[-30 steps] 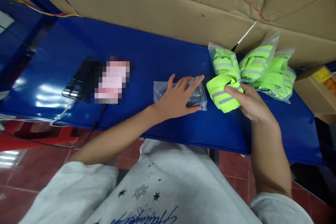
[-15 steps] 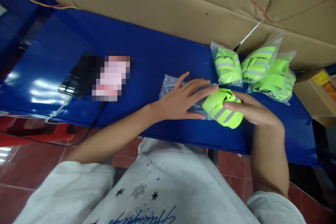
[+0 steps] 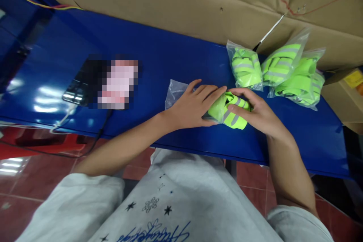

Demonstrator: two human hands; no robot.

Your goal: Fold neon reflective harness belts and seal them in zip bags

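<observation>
A folded neon-yellow bundle with grey stripes lies partly inside a clear plastic bag near the front edge of the blue table. My left hand rests over the bag, its fingers closed round the bag's mouth and the left part of the bundle. From the right, my right hand grips the bundle between thumb and fingers. The bundle's right part sticks out of the bag. My left palm hides the middle of the bag.
Behind my right hand stand bagged neon bundles: one on the left, one in the middle, one on the right. A cardboard box is at the far right. A phone with cables lies left, beside a blurred pink item.
My right hand has moved left with the bundle, which now sits deeper in the bag. My left fingers, spread before, have closed down over the bag and bundle.
</observation>
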